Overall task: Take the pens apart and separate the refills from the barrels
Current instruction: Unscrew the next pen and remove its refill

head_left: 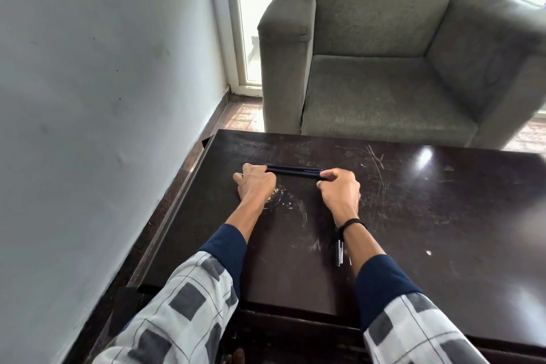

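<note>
Pens (292,171), dark and bundled side by side, lie just above the middle of the frame on the dark desk (443,216), long axis running straight left to right, with the left hand (255,183) clenched over one end and the right hand (339,189) pinching the other between thumb and fingers (325,183); which end carries the tips I cannot tell. To do this step well, I judge one pen should be singled out, one hand steadying its barrel while the other twists and draws straight along that axis. A few small loose pieces (339,251), perhaps refills, lie lower down beside the right wrist.
</note>
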Available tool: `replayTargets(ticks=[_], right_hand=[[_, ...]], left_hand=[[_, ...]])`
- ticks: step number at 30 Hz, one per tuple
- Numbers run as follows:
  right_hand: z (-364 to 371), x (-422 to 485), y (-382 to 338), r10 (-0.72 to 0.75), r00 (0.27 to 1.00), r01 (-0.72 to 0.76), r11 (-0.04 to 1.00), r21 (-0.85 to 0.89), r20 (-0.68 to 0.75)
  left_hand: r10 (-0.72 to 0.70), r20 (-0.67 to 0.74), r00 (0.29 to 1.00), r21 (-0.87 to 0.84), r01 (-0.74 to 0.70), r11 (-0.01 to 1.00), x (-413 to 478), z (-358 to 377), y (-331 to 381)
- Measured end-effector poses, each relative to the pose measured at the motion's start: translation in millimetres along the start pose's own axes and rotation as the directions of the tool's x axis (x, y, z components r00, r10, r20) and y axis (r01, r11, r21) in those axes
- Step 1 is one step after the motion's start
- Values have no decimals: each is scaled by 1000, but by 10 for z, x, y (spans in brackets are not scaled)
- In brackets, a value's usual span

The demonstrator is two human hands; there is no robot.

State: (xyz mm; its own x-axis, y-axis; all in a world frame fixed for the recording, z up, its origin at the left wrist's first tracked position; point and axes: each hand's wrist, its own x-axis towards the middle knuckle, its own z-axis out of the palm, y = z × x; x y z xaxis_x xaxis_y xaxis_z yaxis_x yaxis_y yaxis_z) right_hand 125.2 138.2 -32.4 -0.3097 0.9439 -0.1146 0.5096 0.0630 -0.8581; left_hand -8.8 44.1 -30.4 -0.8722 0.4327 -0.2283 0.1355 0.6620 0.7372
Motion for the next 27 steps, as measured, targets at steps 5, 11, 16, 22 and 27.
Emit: replayTargets(ticks=[5, 11, 16, 22, 27], right_hand=[[-43, -11, 8, -15, 1000, 15, 1000, -14, 23], [-296, -100, 65, -24, 999, 23, 999, -25, -42], [-579, -184, 23, -49, 997, 44, 996, -79, -67], [-625, -459, 21, -102, 990, 129, 933, -336, 98], [-558, -574, 130, -131, 982, 185, 836, -517, 139]], left_hand=[[-3, -10, 1000, -124, 2, 992, -43, -42, -5], [29, -51, 998, -197, -38, 980, -196, -169, -93], [42, -80, 996, -271, -62, 961, -314, -377, -253], [25, -122, 992, -319, -63, 946, -432, -490, -444], [84, 24, 996, -392, -68, 917, -557, -337, -345]])
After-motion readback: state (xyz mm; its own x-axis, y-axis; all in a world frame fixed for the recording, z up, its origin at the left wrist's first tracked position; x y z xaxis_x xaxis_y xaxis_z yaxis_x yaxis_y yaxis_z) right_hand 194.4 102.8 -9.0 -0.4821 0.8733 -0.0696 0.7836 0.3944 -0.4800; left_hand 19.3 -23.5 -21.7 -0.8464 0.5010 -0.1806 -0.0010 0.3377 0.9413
